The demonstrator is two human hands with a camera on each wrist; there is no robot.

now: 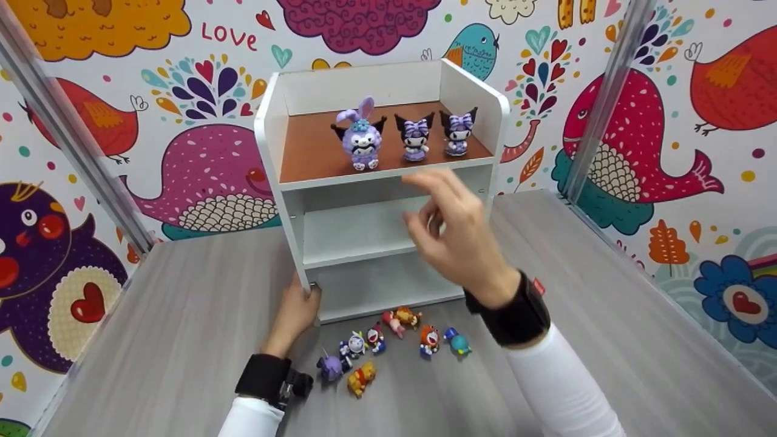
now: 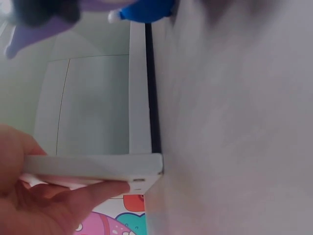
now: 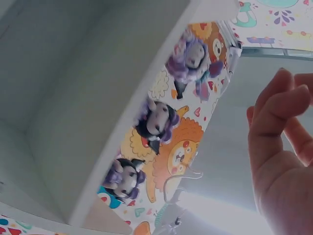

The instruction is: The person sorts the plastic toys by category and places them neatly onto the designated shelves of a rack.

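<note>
Right hand (image 1: 452,233) hovers half-curled, empty, as left hand (image 1: 300,309) grips the shelf (image 1: 358,230) at seven o'clock, where a tug could topple figures (image 1: 416,141) at twelve.

Your white shelf unit (image 1: 358,232) stands upright on the tabletop (image 1: 200,334), its left panel gripped low by your left hand (image 1: 298,312), 2 open compartments below its brown top board (image 1: 312,142); there, 3 figures (image 1: 415,141) stand in a row near the front edge; the leftmost is lavender with rabbit ears; the other 2 wear purple bows.
</note>
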